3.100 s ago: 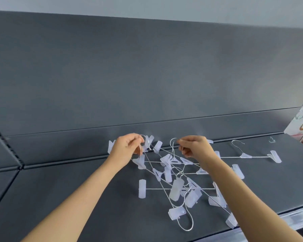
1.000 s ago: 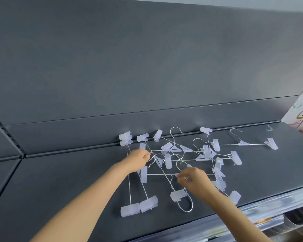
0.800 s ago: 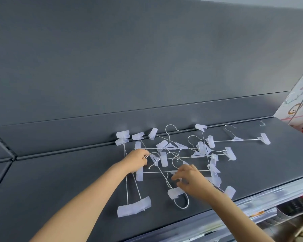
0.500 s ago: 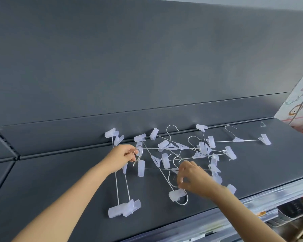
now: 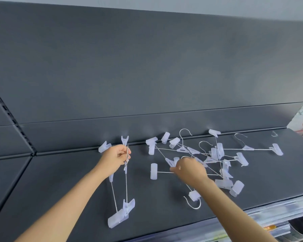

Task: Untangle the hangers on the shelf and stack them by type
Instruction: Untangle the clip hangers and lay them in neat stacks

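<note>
**While one pair is held apart, the tangle is steadied**

Where bare shelf (image 5: pixel 59 180) lies open at the left, room for a stack is judged available; two clip hangers (image 5: pixel 126 186) are pinched by their hooks in the left hand (image 5: pixel 115 158), its grip closed tight, so they are kept apart from the rest; a gap is left between; the tangle (image 5: pixel 215 154) is seemingly steadied by the right hand (image 5: pixel 189 169), its grip curled on one wire bar; a lone hanger (image 5: pixel 259 149) lies rightmost, clear of the front edge.
</note>
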Tool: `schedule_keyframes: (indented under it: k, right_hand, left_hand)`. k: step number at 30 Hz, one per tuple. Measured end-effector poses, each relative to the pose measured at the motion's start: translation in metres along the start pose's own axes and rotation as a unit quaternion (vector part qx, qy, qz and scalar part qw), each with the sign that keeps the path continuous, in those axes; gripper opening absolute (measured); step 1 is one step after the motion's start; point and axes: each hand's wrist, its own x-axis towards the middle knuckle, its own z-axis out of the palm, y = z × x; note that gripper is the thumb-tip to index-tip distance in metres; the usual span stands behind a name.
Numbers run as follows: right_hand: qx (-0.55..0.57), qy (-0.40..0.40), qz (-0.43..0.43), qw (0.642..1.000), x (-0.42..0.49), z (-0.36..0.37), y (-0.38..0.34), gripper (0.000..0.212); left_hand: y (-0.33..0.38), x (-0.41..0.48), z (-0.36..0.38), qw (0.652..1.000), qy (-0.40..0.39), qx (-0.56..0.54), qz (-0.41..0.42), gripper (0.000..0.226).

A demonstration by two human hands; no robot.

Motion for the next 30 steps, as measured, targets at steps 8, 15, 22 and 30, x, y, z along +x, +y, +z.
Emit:
schedule_keyframes:
  k: [8, 15, 22, 30]
  right_hand:
    - [-0.106, -0.028, 0.000, 0.994, 0.011, 0.000, -0.024, 0.022]
    - [0.031, -0.040, 0.027, 0.998, 0.016, -0.008, -0.013, 0.006]
    - [0.212, -0.036, 0.015, 0.976, 0.021, -0.016, -0.005, 0.026]
    - [0.162, -0.017, -0.067, 0.984, 0.007, 0.007, -0.015, 0.025]
  left_hand:
    - [-0.001, -0.003, -0.002, 1.000, -0.013, -0.009, -0.003, 0.033]
    - [0.001, -0.007, -0.004, 1.000, -0.015, 0.000, 0.005, 0.028]
    - [0.005, -0.006, 0.001, 1.000, -0.025, 0.006, 0.008, 0.027]
    - [0.011, -0.010, 0.002, 0.999, -0.028, 0.009, 0.013, 0.028]
